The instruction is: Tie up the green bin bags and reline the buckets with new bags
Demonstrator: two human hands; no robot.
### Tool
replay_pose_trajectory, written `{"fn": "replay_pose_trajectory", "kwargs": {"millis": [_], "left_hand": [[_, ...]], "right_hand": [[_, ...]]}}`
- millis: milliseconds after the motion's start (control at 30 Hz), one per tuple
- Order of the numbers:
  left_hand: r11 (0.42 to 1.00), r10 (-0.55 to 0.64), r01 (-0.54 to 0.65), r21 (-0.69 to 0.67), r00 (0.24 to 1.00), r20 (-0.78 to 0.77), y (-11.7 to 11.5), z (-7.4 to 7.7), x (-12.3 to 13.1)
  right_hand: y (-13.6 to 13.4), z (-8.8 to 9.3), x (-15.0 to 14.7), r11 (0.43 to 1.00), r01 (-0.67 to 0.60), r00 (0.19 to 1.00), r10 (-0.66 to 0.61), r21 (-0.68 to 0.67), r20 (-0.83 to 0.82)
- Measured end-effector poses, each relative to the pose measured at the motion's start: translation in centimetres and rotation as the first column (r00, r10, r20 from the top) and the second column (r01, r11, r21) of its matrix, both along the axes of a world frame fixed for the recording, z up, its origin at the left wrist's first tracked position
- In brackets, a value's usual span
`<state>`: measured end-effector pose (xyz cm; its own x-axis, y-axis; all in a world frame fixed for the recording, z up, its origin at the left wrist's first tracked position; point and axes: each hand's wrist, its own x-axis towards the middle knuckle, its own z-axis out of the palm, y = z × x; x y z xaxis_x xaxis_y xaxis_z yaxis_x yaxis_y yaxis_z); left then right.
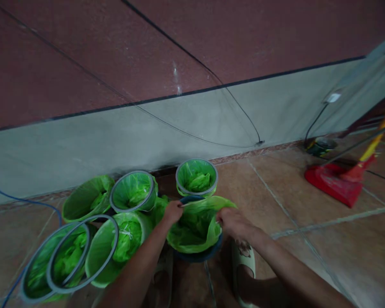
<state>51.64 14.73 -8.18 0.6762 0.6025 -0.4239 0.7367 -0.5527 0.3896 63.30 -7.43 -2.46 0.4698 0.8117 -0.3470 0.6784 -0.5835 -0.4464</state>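
A green plastic bag [192, 248] lines a dark blue bin [200, 257] on the floor between my feet. With closed fingers, my left hand [173, 212] pinches the bag's edge on the left side of the bin mouth. Opposite it, my right hand [231, 217] grips the bag at the right side. The bag's rim lies folded outward over part of the bin. More crumpled green plastic shows inside. Just behind stands another green-lined bin [196, 191] with a grey ring round its top.
Several green-lined bins stand to the left, including one with a grey ring [114, 201]. A loose grey ring [114, 252] leans across two of them. A red dustpan [332, 182] and a broom [356, 171] are at the right. A cable [244, 113] hangs along the wall.
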Motion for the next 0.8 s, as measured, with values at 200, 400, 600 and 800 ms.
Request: {"fn": "replay_pose_trajectory", "kwargs": {"millis": [200, 400, 600, 800], "left_hand": [[0.996, 0.04, -0.006, -0.088, 0.918, 0.395, 0.1, 7.3, -2.2], [0.855, 0.362, 0.127, -0.504, 0.55, 0.753, -2.6, 12.5, -3.9], [0.687, 0.5, 0.239, -0.687, 0.53, 0.685, -3.9, 11.0, -2.8], [0.628, 0.494, 0.313, -0.713, 0.547, 0.675, -4.5, 9.6, -1.4]], "right_hand": [[0.5, 3.8, 1.5, 0.855, 0.238, 0.966, -0.157, 0.462, -0.207], [1.6, 5.9, 0.7, 0.468, 0.697, 0.631, -0.041, 0.543, -0.775], [3.6, 4.7, -0.8, 0.653, 0.704, 0.433, -0.08, 0.281, -0.898], [5.6, 2.5, -3.4, 0.866, 0.308, 0.62, 0.13, 0.393, -0.774]]}}
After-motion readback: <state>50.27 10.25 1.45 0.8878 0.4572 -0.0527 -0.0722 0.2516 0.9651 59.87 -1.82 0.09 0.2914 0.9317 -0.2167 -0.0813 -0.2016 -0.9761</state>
